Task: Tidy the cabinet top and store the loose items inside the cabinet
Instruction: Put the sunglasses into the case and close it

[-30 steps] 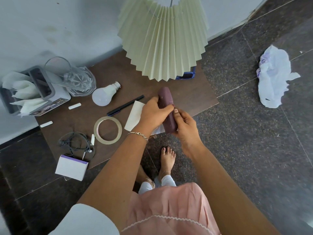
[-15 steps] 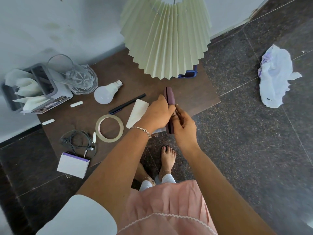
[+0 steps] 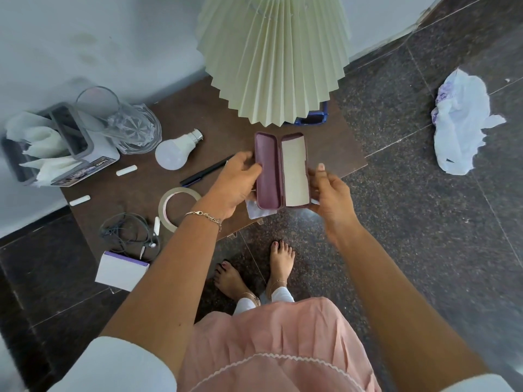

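A maroon spectacle case [image 3: 268,171] lies spread wide above the front edge of the brown cabinet top [image 3: 198,108]. A pale cloth [image 3: 295,171] lines its right half. My left hand [image 3: 236,183] grips the left half and my right hand [image 3: 329,193] grips the right half. On the cabinet top lie a white bulb [image 3: 174,152], a black pen [image 3: 203,174], a tape roll [image 3: 175,206], tangled earphones [image 3: 127,232], a white box [image 3: 120,268] and two white chalk-like sticks [image 3: 126,170]. A white paper [image 3: 259,212] peeks out under the case.
A pleated lampshade [image 3: 276,55] overhangs the cabinet's back right, with a blue object [image 3: 311,118] beneath it. A glass jug [image 3: 127,123] and a grey tissue holder [image 3: 56,148] stand at the back left. A crumpled plastic bag [image 3: 460,123] lies on the dark floor. My bare feet [image 3: 254,273] stand before the cabinet.
The case was shut and held edge-on between both hands. Now its two halves are spread apart, showing the lining and cloth.
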Demonstrator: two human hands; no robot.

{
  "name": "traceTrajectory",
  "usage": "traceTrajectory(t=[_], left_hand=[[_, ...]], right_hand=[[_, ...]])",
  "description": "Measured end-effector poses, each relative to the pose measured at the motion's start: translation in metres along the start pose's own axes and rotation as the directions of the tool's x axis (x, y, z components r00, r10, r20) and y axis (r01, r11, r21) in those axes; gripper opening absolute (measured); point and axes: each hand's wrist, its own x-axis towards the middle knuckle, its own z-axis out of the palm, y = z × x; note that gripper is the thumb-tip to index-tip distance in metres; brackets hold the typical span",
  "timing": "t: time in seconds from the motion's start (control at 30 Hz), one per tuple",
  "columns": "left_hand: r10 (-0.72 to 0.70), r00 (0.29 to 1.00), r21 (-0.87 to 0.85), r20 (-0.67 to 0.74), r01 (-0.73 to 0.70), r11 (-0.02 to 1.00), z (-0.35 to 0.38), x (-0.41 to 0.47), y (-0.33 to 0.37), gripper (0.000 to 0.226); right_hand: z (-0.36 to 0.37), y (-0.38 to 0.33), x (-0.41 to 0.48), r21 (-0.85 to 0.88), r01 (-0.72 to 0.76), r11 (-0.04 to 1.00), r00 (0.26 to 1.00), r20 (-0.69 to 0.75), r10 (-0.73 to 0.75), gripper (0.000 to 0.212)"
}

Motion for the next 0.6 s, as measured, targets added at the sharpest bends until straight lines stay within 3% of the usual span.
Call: traceTrajectory(t=[0.23,0.37,0.6], left_hand=[[0.079,0.989,0.217,-0.123,-0.051,0.975,-0.002,0.008,-0.001,0.044],[0.275,0.940,0.477,-0.202,-0.151,0.866,0.000,0.005,0.000,0.053],[0.534,0.831,0.713,-0.157,-0.279,0.643,0.017,-0.013,0.002,0.053]], right_hand=[[0.002,0.013,0.015,-0.390,0.191,0.901,0.972,-0.055,-0.230,0.024],[0.009,0.019,0.020,-0.489,0.240,0.839,0.951,-0.055,-0.304,0.025],[0.003,0.018,0.020,-0.514,0.231,0.826,0.919,-0.163,-0.359,0.023]])
